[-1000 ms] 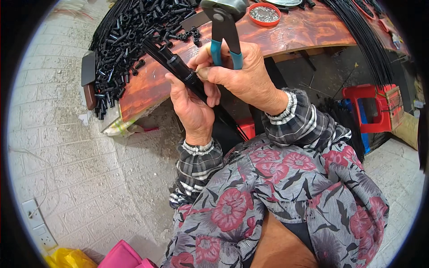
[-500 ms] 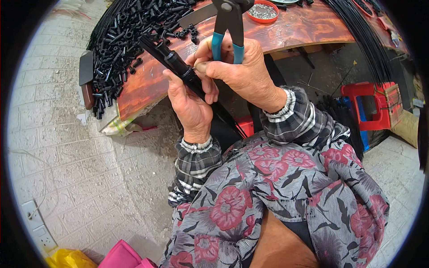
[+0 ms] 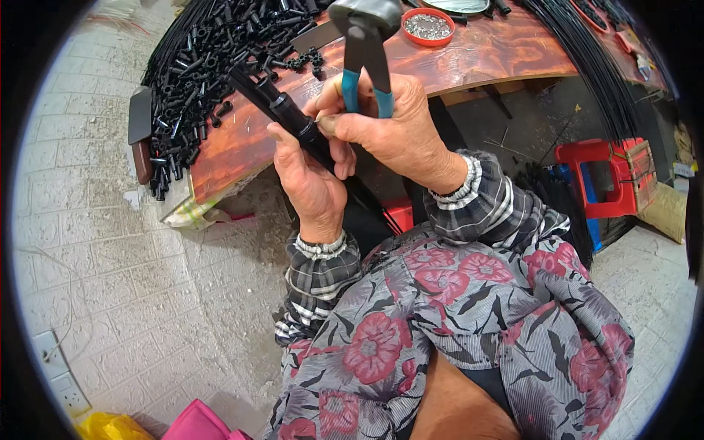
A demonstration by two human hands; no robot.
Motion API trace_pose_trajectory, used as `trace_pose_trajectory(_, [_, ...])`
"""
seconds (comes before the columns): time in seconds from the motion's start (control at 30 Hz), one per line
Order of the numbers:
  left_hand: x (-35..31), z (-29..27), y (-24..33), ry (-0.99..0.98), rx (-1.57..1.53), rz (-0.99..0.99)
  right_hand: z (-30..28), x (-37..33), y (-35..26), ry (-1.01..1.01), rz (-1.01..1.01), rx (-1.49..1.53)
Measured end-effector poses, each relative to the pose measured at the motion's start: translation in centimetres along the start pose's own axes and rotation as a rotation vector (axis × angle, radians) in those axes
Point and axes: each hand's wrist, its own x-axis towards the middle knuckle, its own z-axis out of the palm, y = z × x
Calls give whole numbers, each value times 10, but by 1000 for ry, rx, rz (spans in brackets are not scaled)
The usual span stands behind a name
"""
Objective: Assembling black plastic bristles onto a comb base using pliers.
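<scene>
Black rod bundle (image 3: pixel 292 117) in left grip (image 3: pixel 315 183) — blue-handled pliers (image 3: pixel 358 53) in right grip (image 3: pixel 402 130)

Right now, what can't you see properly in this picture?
All in the head view:
Part of the black bundle: hidden by the left hand.
Whether the right hand pinches anything tiny: too small to tell.
Silvery bits in the red dish: too small to identify.
Pink thing: cut off by the lower edge.

At the right stands a red stool (image 3: pixel 622 170); at near left lie a yellow bag (image 3: pixel 110 427) and a pink object (image 3: pixel 198 422).
</scene>
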Motion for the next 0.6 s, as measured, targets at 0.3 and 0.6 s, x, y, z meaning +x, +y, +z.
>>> trace_pose_trajectory(0.3, [2,0,3,-14,-12,-14,1,2,2,35,-98,-2])
trace_pose_trajectory(0.6, [3,0,-1,11,-27,-10,-1,1,2,-5,11,72])
